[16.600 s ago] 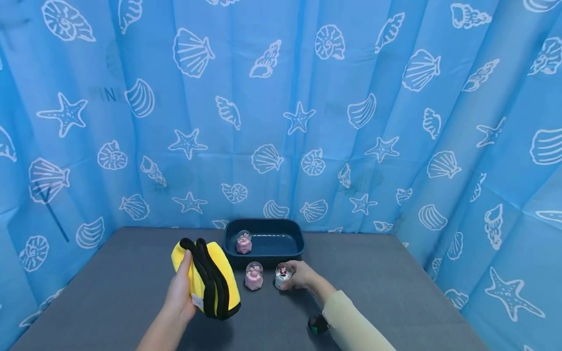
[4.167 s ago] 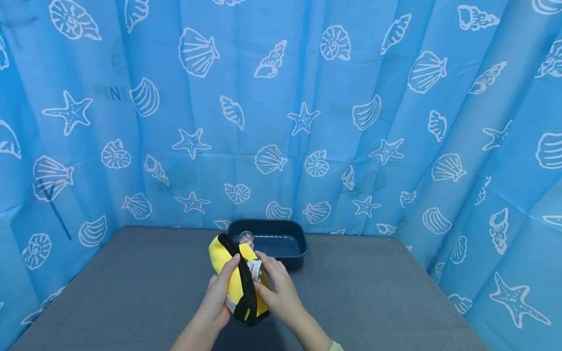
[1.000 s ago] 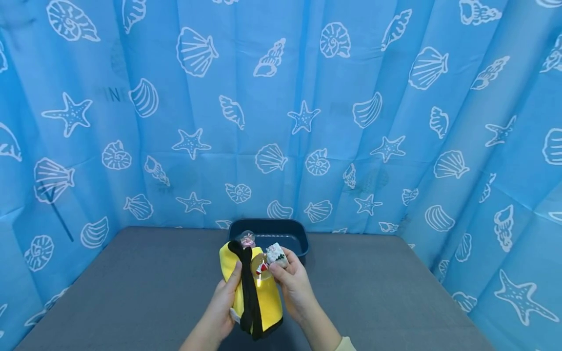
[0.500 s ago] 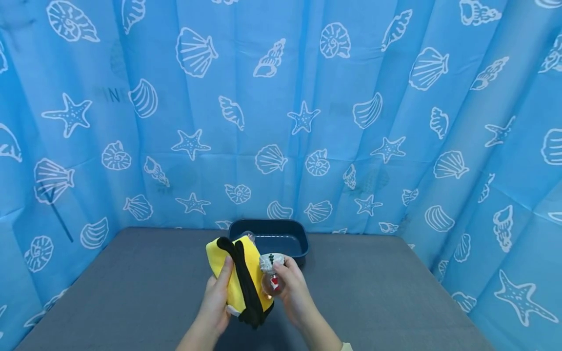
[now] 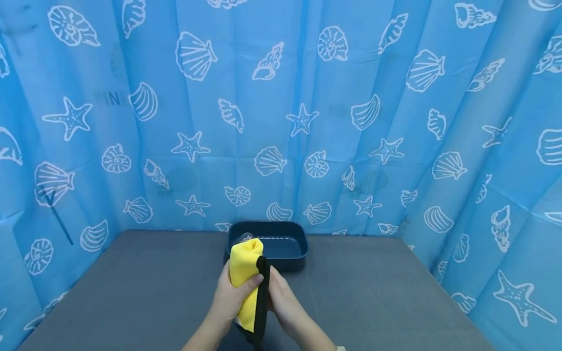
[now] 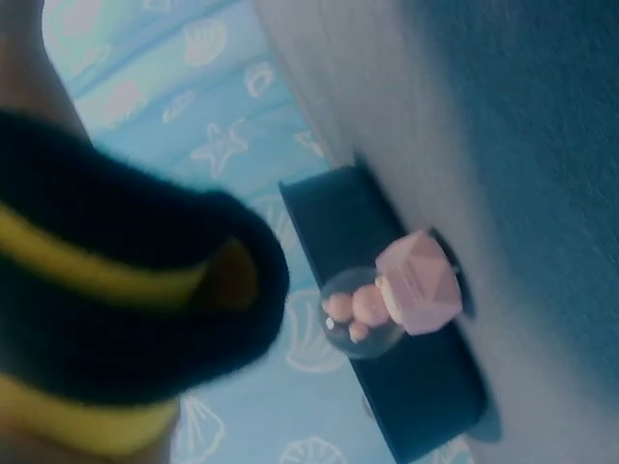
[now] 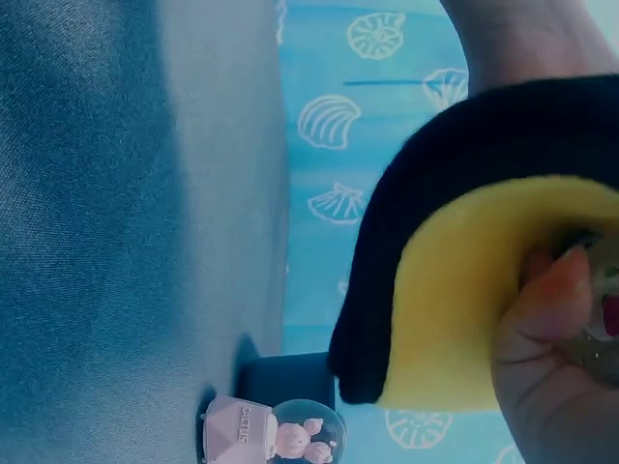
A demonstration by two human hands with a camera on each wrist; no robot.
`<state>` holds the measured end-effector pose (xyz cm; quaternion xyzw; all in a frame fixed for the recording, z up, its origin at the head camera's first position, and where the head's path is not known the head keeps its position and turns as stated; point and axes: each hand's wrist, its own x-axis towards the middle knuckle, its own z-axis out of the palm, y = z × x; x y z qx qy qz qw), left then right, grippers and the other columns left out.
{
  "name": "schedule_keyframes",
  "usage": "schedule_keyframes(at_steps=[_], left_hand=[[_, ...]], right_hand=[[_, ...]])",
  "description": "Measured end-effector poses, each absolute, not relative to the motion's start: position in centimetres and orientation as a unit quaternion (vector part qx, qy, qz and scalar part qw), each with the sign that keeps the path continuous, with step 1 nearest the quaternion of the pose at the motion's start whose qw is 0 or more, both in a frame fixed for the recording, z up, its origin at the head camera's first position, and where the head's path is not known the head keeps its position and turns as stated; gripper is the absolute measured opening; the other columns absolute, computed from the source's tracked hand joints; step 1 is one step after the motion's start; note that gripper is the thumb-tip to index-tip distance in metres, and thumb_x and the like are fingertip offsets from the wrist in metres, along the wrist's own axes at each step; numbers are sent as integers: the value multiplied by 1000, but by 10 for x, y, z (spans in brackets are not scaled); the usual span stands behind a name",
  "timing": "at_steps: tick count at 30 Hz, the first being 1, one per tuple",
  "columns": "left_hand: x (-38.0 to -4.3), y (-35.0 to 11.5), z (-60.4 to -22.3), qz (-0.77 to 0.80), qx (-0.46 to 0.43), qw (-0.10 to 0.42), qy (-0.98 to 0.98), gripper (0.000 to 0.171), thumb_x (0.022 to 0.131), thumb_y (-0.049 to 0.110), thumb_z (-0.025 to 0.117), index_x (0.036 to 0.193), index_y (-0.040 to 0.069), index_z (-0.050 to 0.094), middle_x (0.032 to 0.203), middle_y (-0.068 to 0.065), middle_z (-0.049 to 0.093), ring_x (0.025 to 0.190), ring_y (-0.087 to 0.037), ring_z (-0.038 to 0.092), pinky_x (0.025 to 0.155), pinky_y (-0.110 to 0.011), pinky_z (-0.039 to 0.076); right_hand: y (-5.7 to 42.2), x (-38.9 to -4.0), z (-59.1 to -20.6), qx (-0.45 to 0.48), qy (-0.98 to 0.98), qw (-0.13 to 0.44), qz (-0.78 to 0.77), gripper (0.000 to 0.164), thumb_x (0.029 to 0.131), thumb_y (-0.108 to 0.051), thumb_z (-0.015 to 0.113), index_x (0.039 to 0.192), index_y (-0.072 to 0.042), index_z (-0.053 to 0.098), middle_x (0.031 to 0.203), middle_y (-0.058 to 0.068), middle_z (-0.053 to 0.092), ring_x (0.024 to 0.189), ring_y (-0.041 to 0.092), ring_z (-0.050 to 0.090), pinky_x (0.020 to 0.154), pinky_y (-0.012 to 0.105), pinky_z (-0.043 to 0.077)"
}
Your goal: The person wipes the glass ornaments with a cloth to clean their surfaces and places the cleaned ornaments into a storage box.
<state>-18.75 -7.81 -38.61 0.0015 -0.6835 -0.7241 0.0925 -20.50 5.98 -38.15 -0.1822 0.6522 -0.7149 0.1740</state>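
Note:
A folded yellow cloth with black edging (image 5: pixel 244 268) is gripped by my left hand (image 5: pixel 229 295), its thumb lying across the front. My right hand (image 5: pixel 284 301) is pressed close to the cloth's right side, partly behind the black edge. In the right wrist view, that hand holds a snow globe with a red figure inside (image 7: pixel 609 319) against the yellow fabric; the globe is cut off by the frame and hidden in the head view. A pink-based snow globe (image 6: pixel 421 285) stands on the table below the hands, hidden behind the cloth from above.
A dark blue rectangular tray (image 5: pixel 290 264) sits at the back of the grey table (image 5: pixel 145 292). The clear dome of another snow globe (image 5: pixel 246 237) shows at the tray's left end. Behind hangs a blue shell-patterned curtain (image 5: pixel 272 122).
Half a second ago the snow globe was upside down in the right hand beside the cloth. Since then the cloth has turned edge-on and the right hand with the globe has gone behind it.

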Motion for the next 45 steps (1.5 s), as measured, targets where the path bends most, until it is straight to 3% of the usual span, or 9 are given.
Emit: schedule_keyframes(at_steps=[6,12,18,21,27,32,36,39,45], left_hand=[[-186,-68,-386,-748,54,167,-640,52,93,24,67,131,-1,41,104,-9,55,87,-19,54,74,-31,49],[-185,-64,-386,-763,100,213,-602,42,95,24,63,123,-1,46,94,-4,56,78,-14,57,69,-26,50],[-187,-70,-383,-793,131,180,-567,57,97,41,58,132,0,38,106,-8,55,84,-13,59,73,-25,51],[-189,-75,-383,-812,140,151,-547,69,94,52,57,136,3,32,114,-9,53,90,-14,58,77,-25,51],[-192,-85,-384,-846,151,79,-506,75,89,65,52,134,7,34,104,-2,55,87,-10,59,77,-24,50],[-192,-86,-385,-839,88,17,-536,60,98,54,46,133,6,34,103,0,53,89,-12,54,80,-29,46],[-190,-82,-386,-827,13,-20,-562,54,99,31,50,138,4,23,112,-5,48,98,-18,50,85,-35,43],[-190,-79,-385,-816,0,-7,-578,62,98,27,55,142,5,17,115,-8,45,100,-21,49,85,-35,44],[-187,-72,-383,-807,51,28,-588,68,97,37,59,141,4,20,114,-11,47,95,-21,52,79,-33,48]], right_hand=[[57,-204,-379,-191,643,181,-719,58,103,-47,40,142,-4,41,103,6,58,88,17,60,77,33,51],[54,-203,-377,-203,644,175,-716,54,104,-41,39,142,-2,40,104,7,58,87,17,59,76,33,51],[54,-205,-379,-202,654,182,-706,53,104,-36,37,142,1,39,99,6,55,81,15,53,70,29,49],[56,-205,-380,-189,650,193,-710,54,103,-39,38,141,0,40,106,6,54,87,16,52,75,33,49],[58,-205,-383,-140,617,194,-749,52,103,-41,41,135,0,41,116,7,55,98,17,54,85,34,50],[57,-204,-380,-98,628,145,-758,33,101,-33,41,117,-4,43,105,5,50,90,16,50,74,26,47],[57,-204,-375,-100,650,124,-743,30,98,-26,43,118,-3,39,104,7,47,85,17,50,70,26,45],[57,-204,-374,-135,655,116,-735,37,101,-26,45,127,-2,35,109,9,52,89,16,54,73,27,48],[58,-202,-379,-265,683,63,-677,38,105,-18,45,136,2,38,126,18,51,105,18,55,83,26,50]])
